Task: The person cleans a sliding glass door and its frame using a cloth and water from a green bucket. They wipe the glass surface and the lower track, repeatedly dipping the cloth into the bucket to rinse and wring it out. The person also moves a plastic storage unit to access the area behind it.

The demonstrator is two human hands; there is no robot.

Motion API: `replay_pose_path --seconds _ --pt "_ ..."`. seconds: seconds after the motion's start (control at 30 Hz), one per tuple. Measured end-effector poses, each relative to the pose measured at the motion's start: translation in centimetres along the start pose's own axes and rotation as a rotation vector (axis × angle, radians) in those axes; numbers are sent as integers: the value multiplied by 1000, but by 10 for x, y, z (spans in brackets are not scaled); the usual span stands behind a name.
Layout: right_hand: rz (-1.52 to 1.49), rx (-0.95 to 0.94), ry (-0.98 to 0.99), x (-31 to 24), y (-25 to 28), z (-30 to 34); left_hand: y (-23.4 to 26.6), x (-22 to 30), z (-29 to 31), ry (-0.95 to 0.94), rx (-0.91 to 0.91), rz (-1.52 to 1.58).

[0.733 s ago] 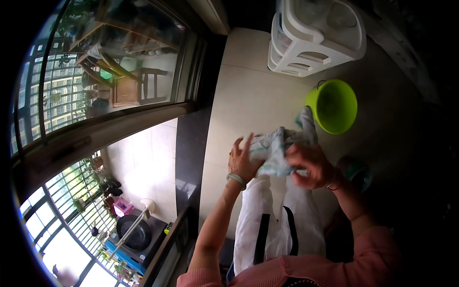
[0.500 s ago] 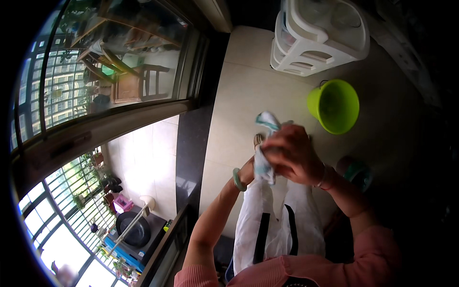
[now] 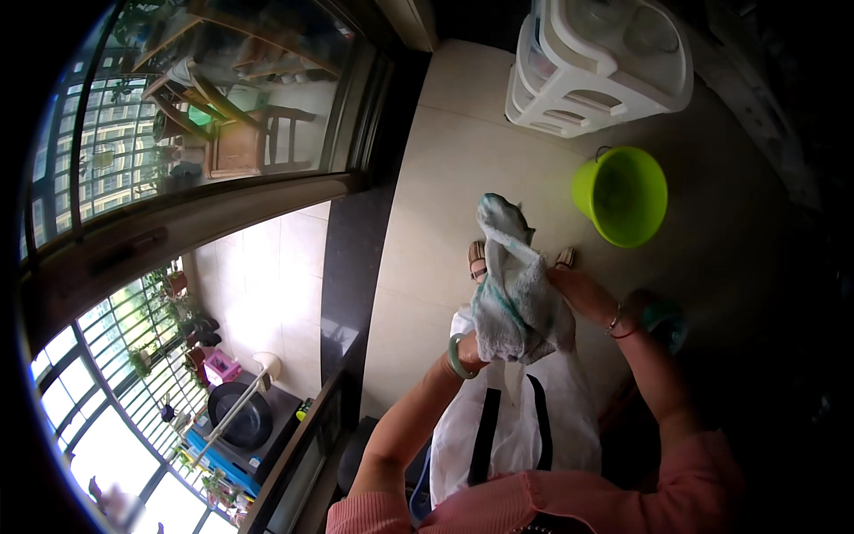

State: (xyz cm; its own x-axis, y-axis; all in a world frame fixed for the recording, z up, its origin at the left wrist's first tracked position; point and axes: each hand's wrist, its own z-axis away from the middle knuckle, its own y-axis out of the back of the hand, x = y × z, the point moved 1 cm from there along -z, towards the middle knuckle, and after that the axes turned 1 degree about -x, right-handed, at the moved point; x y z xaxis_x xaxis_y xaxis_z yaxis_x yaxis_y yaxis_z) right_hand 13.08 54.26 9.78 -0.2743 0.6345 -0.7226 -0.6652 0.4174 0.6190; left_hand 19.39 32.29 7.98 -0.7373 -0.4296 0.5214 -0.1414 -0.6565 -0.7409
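A white cloth point(image 3: 525, 298) with teal stripes hangs loosely spread before my body, its upper end bunched and pointing away. My right hand point(image 3: 583, 296) grips the cloth's right edge with closed fingers. Most of my left hand point(image 3: 473, 349) lies under the cloth's lower left part; its fingers are hidden. A pale green bangle point(image 3: 461, 356) circles the left wrist. To the right of the cloth, apart from both hands, a lime-green bucket point(image 3: 623, 196) stands on the floor.
A white plastic drawer unit point(image 3: 600, 71) stands beyond the bucket. On the left is a dark-framed glass door point(image 3: 240, 107), with a dark threshold point(image 3: 351, 285) along the tiled floor. A teal object point(image 3: 663, 322) sits in shadow beside my right forearm.
The cloth has gone from bunched between my hands to opened out and draped over my left hand. My right hand has moved right and nearer my body, holding the edge.
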Motion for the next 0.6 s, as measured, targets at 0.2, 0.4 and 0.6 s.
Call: replay_pose_path --seconds 0.2,0.4,0.6 --pt "-1154 66 -219 -46 21 -20 -10 30 5 -10 -3 -222" --pt "-994 280 -313 -65 55 -12 -19 34 4 -202 333 -1177" --pt "-819 215 -52 -99 87 -3 -60 46 51 -295 451 202"
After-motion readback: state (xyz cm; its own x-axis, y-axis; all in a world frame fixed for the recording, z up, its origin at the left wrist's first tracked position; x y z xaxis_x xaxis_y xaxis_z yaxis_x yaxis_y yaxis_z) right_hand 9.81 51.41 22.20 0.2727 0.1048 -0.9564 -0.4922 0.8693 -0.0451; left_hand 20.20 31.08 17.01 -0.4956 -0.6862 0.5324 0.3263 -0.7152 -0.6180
